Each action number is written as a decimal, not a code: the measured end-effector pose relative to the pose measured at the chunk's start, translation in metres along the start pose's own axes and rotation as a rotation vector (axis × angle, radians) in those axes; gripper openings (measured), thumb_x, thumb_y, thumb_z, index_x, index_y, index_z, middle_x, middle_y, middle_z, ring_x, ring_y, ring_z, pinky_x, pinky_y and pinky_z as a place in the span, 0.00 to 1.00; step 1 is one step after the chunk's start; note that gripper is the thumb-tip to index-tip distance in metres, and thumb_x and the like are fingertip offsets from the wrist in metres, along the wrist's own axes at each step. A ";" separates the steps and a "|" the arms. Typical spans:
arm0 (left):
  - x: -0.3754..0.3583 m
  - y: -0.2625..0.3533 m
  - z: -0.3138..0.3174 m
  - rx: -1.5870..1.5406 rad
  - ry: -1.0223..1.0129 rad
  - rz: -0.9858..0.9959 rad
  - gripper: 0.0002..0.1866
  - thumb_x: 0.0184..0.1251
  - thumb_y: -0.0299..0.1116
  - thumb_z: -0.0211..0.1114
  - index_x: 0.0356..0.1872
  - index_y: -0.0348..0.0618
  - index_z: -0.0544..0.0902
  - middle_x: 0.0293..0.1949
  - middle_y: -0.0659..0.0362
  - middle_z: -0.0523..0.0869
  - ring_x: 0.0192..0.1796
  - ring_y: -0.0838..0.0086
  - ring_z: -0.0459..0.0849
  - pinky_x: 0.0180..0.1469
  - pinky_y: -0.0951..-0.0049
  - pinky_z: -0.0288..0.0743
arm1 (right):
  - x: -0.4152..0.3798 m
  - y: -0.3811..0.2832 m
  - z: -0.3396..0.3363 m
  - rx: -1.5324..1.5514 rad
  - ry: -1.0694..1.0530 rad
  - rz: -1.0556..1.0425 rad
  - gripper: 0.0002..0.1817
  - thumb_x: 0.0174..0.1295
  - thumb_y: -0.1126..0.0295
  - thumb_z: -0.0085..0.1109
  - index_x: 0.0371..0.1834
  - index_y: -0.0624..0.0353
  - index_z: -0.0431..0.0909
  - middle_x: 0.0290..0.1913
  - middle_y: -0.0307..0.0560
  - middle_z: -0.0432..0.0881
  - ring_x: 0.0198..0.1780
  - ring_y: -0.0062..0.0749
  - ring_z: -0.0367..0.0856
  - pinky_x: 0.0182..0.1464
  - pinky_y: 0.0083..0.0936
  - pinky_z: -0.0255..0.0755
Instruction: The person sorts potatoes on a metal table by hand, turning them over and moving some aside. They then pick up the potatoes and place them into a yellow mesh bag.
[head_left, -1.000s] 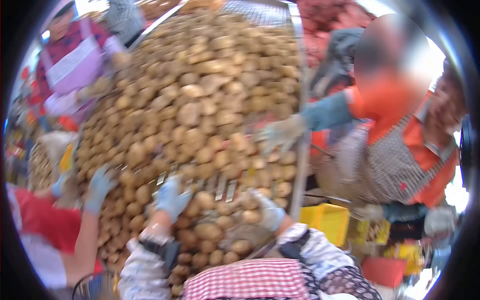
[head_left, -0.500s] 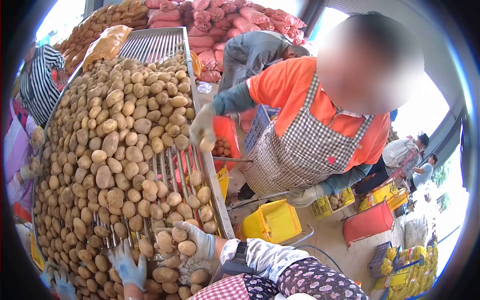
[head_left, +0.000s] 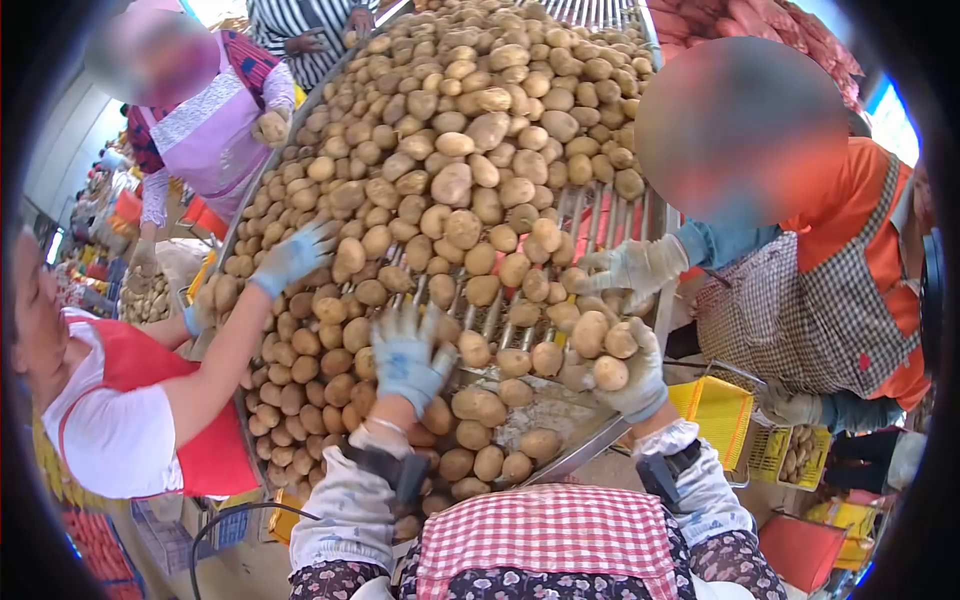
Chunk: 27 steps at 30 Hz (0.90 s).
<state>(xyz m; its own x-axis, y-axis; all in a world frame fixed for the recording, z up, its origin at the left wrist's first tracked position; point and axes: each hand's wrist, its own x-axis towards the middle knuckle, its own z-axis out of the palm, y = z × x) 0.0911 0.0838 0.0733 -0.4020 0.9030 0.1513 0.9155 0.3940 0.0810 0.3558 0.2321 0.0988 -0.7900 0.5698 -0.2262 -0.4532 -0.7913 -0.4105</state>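
Brown potatoes cover the metal roller table in front of me. My left hand, in a light blue and white glove, lies with spread fingers over the potatoes near the rollers. At the table's right edge, my right hand, gloved too, is cupped around three potatoes. Larger potatoes lie between my two hands. A co-worker's gloved hand reaches in just above my right hand.
A co-worker in a red apron reaches a blue-gloved hand in from the left. Another, in a pink apron, stands farther up. On the right is a person in a checked apron, beside a yellow crate.
My view has swung left, bringing the left-side co-workers in. My right hand still holds potatoes. The co-worker's hand on the right, earlier gripping a potato, is now spread nearer my right hand.
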 end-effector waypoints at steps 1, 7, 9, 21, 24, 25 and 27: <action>-0.018 0.001 0.010 -0.149 0.022 0.058 0.35 0.57 0.50 0.61 0.67 0.51 0.68 0.65 0.47 0.68 0.67 0.47 0.63 0.69 0.43 0.50 | -0.004 -0.003 -0.003 0.010 -0.012 0.009 0.38 0.61 0.43 0.52 0.69 0.54 0.61 0.55 0.53 0.76 0.42 0.42 0.80 0.29 0.25 0.73; -0.024 -0.005 -0.027 -0.458 -0.179 -0.106 0.12 0.61 0.41 0.61 0.32 0.43 0.84 0.40 0.53 0.86 0.39 0.54 0.83 0.46 0.60 0.77 | -0.026 -0.020 -0.022 -0.313 0.143 0.008 0.40 0.57 0.41 0.57 0.68 0.51 0.62 0.48 0.48 0.79 0.37 0.37 0.81 0.32 0.30 0.76; 0.011 -0.015 -0.004 -0.287 0.058 -0.042 0.15 0.63 0.40 0.60 0.43 0.42 0.84 0.48 0.50 0.84 0.48 0.51 0.81 0.49 0.56 0.76 | -0.026 -0.013 -0.027 -0.346 0.175 0.032 0.41 0.57 0.39 0.56 0.67 0.53 0.63 0.46 0.48 0.79 0.34 0.36 0.81 0.33 0.30 0.77; 0.107 -0.009 0.037 -0.040 -0.146 -0.010 0.30 0.53 0.38 0.66 0.59 0.42 0.71 0.57 0.47 0.75 0.53 0.53 0.79 0.49 0.52 0.76 | -0.023 -0.011 -0.044 -0.070 0.229 0.135 0.38 0.63 0.40 0.49 0.70 0.52 0.62 0.59 0.53 0.76 0.49 0.47 0.82 0.29 0.33 0.80; 0.101 -0.014 0.024 0.095 -0.409 -0.002 0.19 0.54 0.34 0.65 0.48 0.45 0.75 0.50 0.50 0.77 0.54 0.55 0.79 0.49 0.54 0.77 | -0.020 -0.012 -0.040 0.039 0.093 0.156 0.37 0.64 0.43 0.50 0.69 0.58 0.63 0.55 0.45 0.77 0.52 0.37 0.79 0.40 0.35 0.77; 0.101 -0.017 0.033 0.112 -0.364 0.001 0.18 0.56 0.35 0.64 0.48 0.46 0.75 0.49 0.50 0.77 0.51 0.55 0.80 0.49 0.54 0.77 | -0.018 -0.013 -0.038 0.035 0.110 0.143 0.37 0.64 0.43 0.50 0.69 0.58 0.63 0.55 0.45 0.77 0.52 0.37 0.79 0.40 0.35 0.77; 0.099 -0.022 0.049 -0.061 -0.237 -0.068 0.14 0.58 0.35 0.62 0.45 0.46 0.76 0.48 0.48 0.78 0.48 0.54 0.81 0.49 0.55 0.77 | -0.014 -0.009 -0.035 0.097 0.136 0.128 0.38 0.63 0.42 0.49 0.71 0.53 0.60 0.61 0.49 0.75 0.51 0.41 0.81 0.36 0.35 0.79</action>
<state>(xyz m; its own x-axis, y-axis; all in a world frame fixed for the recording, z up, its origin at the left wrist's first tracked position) 0.0316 0.1728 0.0386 -0.4416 0.8926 -0.0913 0.8811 0.4506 0.1440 0.3855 0.2388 0.0748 -0.7838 0.4829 -0.3904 -0.3957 -0.8729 -0.2853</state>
